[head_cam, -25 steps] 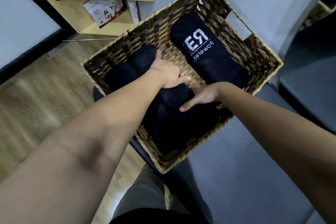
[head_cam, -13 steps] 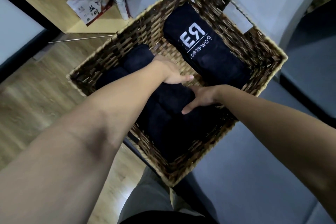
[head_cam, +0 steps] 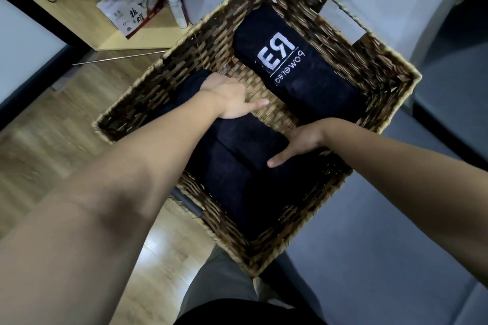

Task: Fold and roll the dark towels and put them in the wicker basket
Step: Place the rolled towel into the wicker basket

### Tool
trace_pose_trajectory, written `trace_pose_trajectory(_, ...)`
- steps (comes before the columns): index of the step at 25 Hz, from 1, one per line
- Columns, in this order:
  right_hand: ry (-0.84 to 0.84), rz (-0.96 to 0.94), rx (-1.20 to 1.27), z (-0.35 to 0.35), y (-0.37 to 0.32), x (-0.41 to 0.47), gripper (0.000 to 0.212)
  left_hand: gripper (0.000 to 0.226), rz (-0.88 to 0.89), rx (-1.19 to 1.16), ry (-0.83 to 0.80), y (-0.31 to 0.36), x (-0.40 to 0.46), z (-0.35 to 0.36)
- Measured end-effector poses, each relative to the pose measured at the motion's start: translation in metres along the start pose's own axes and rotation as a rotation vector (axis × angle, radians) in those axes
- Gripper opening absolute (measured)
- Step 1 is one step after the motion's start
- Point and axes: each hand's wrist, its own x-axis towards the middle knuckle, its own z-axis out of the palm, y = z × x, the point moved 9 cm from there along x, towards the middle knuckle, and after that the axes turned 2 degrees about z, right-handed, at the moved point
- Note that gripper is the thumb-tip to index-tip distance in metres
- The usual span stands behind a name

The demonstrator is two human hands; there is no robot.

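Wooden floor (head_cam: 39,166) fills the left side, and a light wood shelf (head_cam: 87,24) with small things on it stands at the top left. Next comes the wicker basket (head_cam: 390,71), sitting on a grey seat (head_cam: 383,258). The left hand (head_cam: 228,99) is inside the basket, pressing down on a dark rolled towel (head_cam: 245,140), with its fingers bent over the far side and its thumb out. The right hand (head_cam: 298,142) touches the same towel on its other side, thumb pointing down; I cannot tell if its fingers are closed. More dark towels (head_cam: 237,192) lie under it. Another rolled towel with white letters (head_cam: 298,68) lies along the right wall of the basket.
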Motion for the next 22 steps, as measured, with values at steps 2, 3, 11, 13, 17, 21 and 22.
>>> trace_pose_trajectory(2,-0.046,-0.007,-0.113,0.002,-0.002,-0.007,0.144,0.105,-0.032,0.018,0.008,-0.008,-0.003,-0.002)
trace_pose_trajectory(3,-0.059,-0.013,-0.161,0.003,-0.003,-0.010,0.140,0.103,-0.057,0.029,-0.002,-0.013,-0.005,-0.004)
trace_pose_trajectory(11,-0.049,-0.017,-0.212,0.021,-0.005,0.002,0.129,0.110,-0.038,0.005,-0.076,-0.016,-0.005,0.011)
trace_pose_trajectory(13,-0.015,-0.042,-0.230,0.023,-0.010,0.003,0.131,0.118,-0.007,0.017,-0.040,-0.013,-0.002,0.011)
trace_pose_trajectory(17,0.021,-0.043,-0.246,0.027,-0.011,0.005,0.143,0.095,0.008,0.019,-0.047,-0.003,-0.005,0.005)
trace_pose_trajectory(21,0.024,-0.021,-0.262,0.018,-0.011,-0.005,0.131,0.065,0.155,-0.125,0.060,0.066,-0.012,-0.005)
trace_pose_trajectory(22,0.005,0.006,-0.259,0.016,-0.005,-0.012,0.124,0.060,0.175,-0.201,0.054,0.089,-0.015,-0.002)
